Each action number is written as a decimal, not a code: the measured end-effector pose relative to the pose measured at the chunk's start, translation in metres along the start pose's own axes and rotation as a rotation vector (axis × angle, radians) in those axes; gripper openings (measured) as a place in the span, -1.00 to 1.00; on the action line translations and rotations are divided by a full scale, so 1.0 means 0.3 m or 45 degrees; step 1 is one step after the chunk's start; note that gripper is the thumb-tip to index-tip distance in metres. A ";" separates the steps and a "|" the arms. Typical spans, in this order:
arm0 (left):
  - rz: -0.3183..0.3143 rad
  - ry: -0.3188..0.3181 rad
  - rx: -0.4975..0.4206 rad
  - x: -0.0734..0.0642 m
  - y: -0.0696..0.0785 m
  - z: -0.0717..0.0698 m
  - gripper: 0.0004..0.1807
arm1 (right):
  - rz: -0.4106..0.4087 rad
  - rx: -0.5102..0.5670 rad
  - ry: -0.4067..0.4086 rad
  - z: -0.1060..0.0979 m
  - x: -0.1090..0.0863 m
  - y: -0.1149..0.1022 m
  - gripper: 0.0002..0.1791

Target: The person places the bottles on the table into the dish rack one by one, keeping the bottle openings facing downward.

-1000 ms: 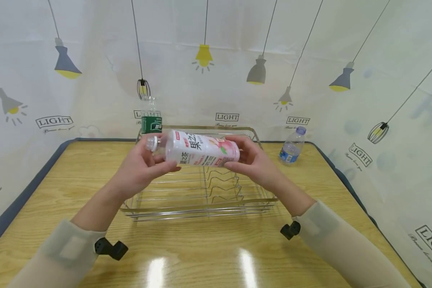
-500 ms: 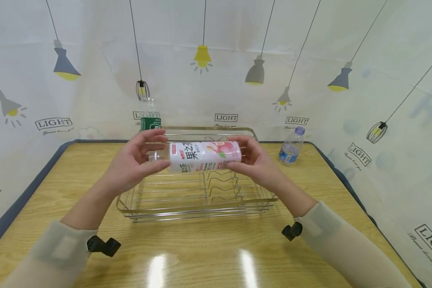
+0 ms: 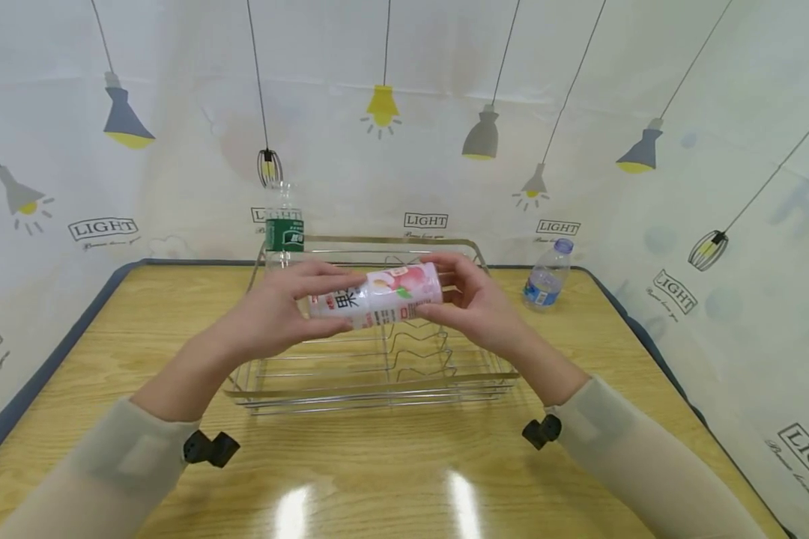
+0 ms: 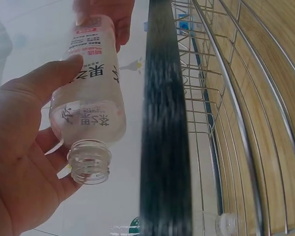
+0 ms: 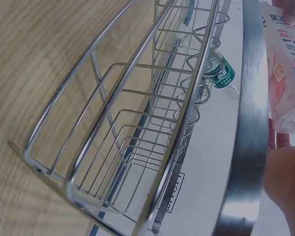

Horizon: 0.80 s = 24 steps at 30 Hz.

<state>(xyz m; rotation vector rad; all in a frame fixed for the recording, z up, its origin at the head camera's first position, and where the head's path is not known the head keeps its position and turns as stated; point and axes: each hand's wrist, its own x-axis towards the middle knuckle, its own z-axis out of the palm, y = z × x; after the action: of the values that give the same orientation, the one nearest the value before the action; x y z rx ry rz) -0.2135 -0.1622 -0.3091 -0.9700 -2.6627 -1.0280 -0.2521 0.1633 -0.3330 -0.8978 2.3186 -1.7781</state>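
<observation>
A clear plastic drink bottle [image 3: 371, 298] with a white and pink peach label lies sideways in the air over the wire rack. My left hand [image 3: 270, 314] grips its neck half, thumb below and fingers above in the head view. In the left wrist view, that bottle [image 4: 93, 105] shows a bare threaded mouth without a cap, and my left thumb lies on the label. Around the base end my right hand [image 3: 468, 299] holds it, fingers behind and thumb in front. The right wrist view catches only part of the bottle [image 5: 287, 69] at its right edge.
The metal wire dish rack [image 3: 377, 385] stands on the wooden table [image 3: 391, 464] beneath both hands. A clear bottle with a green label [image 3: 285, 233] stands at the rack's back left. A small blue-labelled bottle [image 3: 544, 281] with a purple cap stands at the back right, near the curtain.
The left hand came off the bottle's neck, moved left, then closed farther along the body. The bottle dipped and its tilt changed, its base end now higher. The right hand kept its hold.
</observation>
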 end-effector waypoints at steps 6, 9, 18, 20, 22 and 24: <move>-0.035 0.011 0.037 -0.003 -0.003 0.015 -0.37 | 0.009 -0.021 0.016 0.002 0.010 -0.011 -0.24; -0.036 0.027 0.035 -0.002 -0.007 0.026 -0.36 | 0.011 -0.010 0.024 0.002 0.012 -0.014 -0.24; -0.133 0.023 -0.052 -0.001 -0.007 0.052 -0.33 | 0.042 0.112 0.073 0.003 0.012 -0.013 -0.20; -0.163 0.028 -0.133 -0.002 -0.011 0.054 -0.32 | 0.046 0.114 0.082 0.003 0.012 -0.013 -0.23; -0.186 0.039 -0.227 0.000 -0.017 0.057 -0.32 | 0.046 0.098 0.077 0.005 0.012 -0.014 -0.27; -0.209 0.049 -0.314 0.001 -0.021 0.059 -0.32 | 0.042 0.074 0.058 0.007 0.013 -0.015 -0.31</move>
<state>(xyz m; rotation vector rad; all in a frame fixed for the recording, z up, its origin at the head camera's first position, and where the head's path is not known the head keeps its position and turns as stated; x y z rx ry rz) -0.2158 -0.1542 -0.3260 -0.7685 -2.6648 -1.4218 -0.2526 0.1589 -0.3287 -0.8142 2.2818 -1.8613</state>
